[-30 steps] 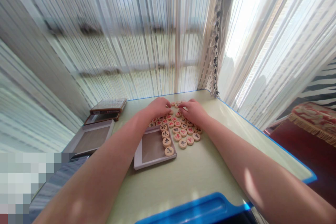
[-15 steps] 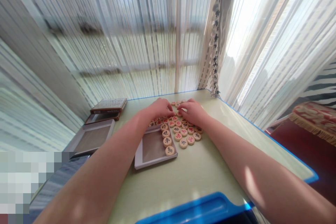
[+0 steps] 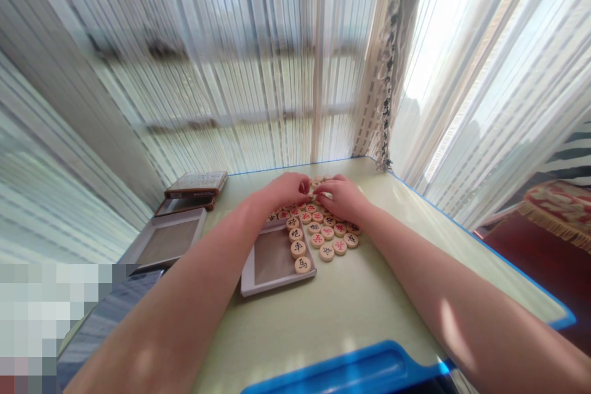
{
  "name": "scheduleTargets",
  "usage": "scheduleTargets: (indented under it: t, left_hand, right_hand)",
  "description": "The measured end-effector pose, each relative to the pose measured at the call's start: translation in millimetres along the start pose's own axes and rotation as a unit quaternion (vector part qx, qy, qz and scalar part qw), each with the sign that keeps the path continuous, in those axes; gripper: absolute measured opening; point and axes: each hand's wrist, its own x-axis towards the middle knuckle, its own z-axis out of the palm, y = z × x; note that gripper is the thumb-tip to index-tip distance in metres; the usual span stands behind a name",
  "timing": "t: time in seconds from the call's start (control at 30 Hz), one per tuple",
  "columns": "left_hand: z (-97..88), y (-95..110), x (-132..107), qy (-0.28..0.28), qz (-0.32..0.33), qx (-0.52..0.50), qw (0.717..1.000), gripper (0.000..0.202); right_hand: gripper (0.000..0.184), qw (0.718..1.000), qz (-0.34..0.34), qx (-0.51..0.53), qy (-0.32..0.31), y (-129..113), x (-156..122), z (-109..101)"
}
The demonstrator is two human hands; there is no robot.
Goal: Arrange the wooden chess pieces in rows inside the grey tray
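Several round wooden chess pieces (image 3: 327, 234) with red and black characters lie in a cluster on the pale table (image 3: 351, 301). A shallow white box tray (image 3: 272, 261) sits to their left, with three pieces lined along its right inner edge. My left hand (image 3: 289, 188) rests on the far side of the cluster, fingers curled in a pinch on a piece. My right hand (image 3: 339, 196) lies beside it, fingers bent down onto the pieces, fingertips almost touching the left hand.
A second white tray (image 3: 164, 243) and a brown box with its lid (image 3: 194, 189) sit at the table's left. A blue rim (image 3: 341, 369) edges the table. Sheer curtains hang right behind the table. A red cushioned seat (image 3: 554, 209) stands at right.
Both hands have drawn closer together over the far pieces, fingertips now nearly meeting. The view shifted slightly to the left.
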Motion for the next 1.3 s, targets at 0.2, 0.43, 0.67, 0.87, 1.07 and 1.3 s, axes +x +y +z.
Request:
scheduleTargets:
  t: [0.2,0.43,0.67,0.87,1.07,1.3]
  left_hand:
    - [-3.5,3,-2,-0.005,0.001,-0.011,1.000,0.018]
    - [-4.5,5,-3,-0.018,0.000,-0.010,1.000,0.019]
    - [-7.6,5,-5,-0.048,0.014,-0.038,0.998,0.023]
    - [-4.6,-3,0,0.003,0.002,-0.029,1.000,0.022]
    - [3.0,-18,7,0.087,-0.021,0.054,0.995,0.034]
    - [2.4,-24,4,0.042,-0.067,0.045,0.996,0.063]
  right_hand:
    - [0.028,0.999,-0.037,0.014,0.001,2,1,1]
    - [0.026,0.999,-0.029,0.009,0.022,2,0,0]
    - [0.024,1.000,-0.022,-0.008,0.021,1,0,0]
    - [0.029,0.999,0.012,-0.025,0.018,-1,-1,-2]
    - [0.034,0.999,0.035,-0.036,0.008,0,-1,0]
    - [0.037,0.998,0.052,-0.043,-0.018,3,1,4]
